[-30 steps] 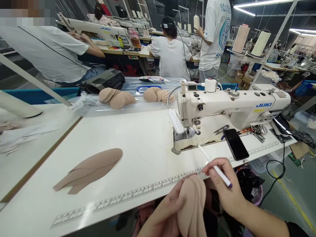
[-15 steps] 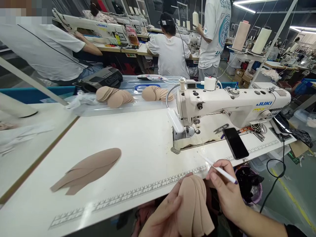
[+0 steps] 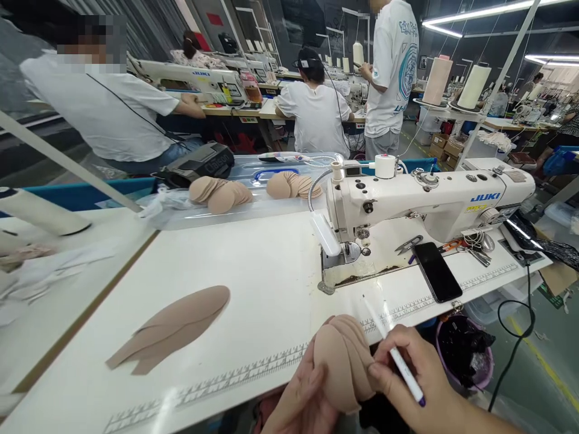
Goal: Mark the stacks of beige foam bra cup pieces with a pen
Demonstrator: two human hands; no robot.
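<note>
My left hand (image 3: 304,386) is closed around a fanned stack of beige oval pads (image 3: 335,361), held at the table's front edge with the thumb lying on the top piece. In my right hand (image 3: 423,377) is a slim white marker pen (image 3: 408,378) with a purple end, its other end pointing up and away over the table. The thumb and fingertips of that hand touch the right edge of the stack. Further left, a few overlapping beige fabric pieces (image 3: 176,328) lie flat on the white table (image 3: 262,271).
A JUKI sewing machine (image 3: 420,196) stands behind my hands, with a black phone (image 3: 438,272) and thread snips (image 3: 408,243) beside it. More round pads (image 3: 228,196) lie in a clear plastic tray (image 3: 181,222). A bin (image 3: 465,349) sits below right. Several people work beyond.
The pad stack has tilted and fanned differently in my left hand. My right hand, still with the pen, has come down to the stack's right edge. The view has shifted slightly.
</note>
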